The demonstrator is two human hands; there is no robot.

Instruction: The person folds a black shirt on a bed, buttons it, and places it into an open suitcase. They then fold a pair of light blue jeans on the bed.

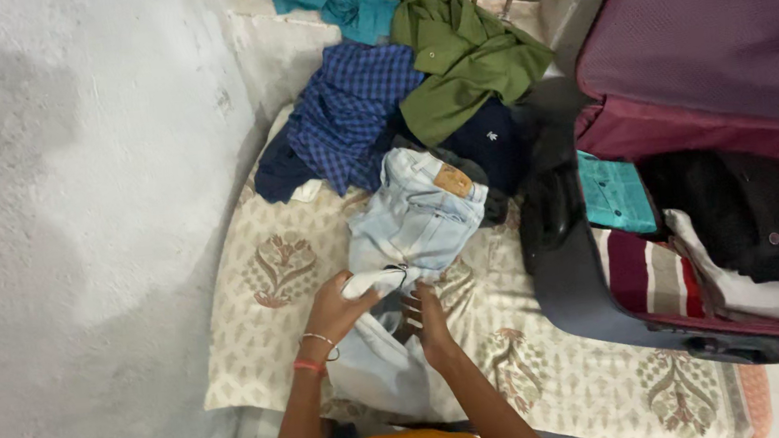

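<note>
We are mid-fold on the pale jeans (414, 226) near the mattress's (553, 374) front edge. Left hand (336, 310) grips a bunched leg end; right hand (428, 321) presses flat, fingers open. Next, we judge, squaring the fold calls for both hands.

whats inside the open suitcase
The suitcase holds a teal folded cloth, a striped garment, white fabric and dark clothing; anything beneath them is covered.

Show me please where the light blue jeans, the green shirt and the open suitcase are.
light blue jeans (417, 216), head view, on the seat below the waistband
green shirt (460, 62), head view, middle of the crumpled cloth
open suitcase (575, 297), head view, near outer wall
</note>
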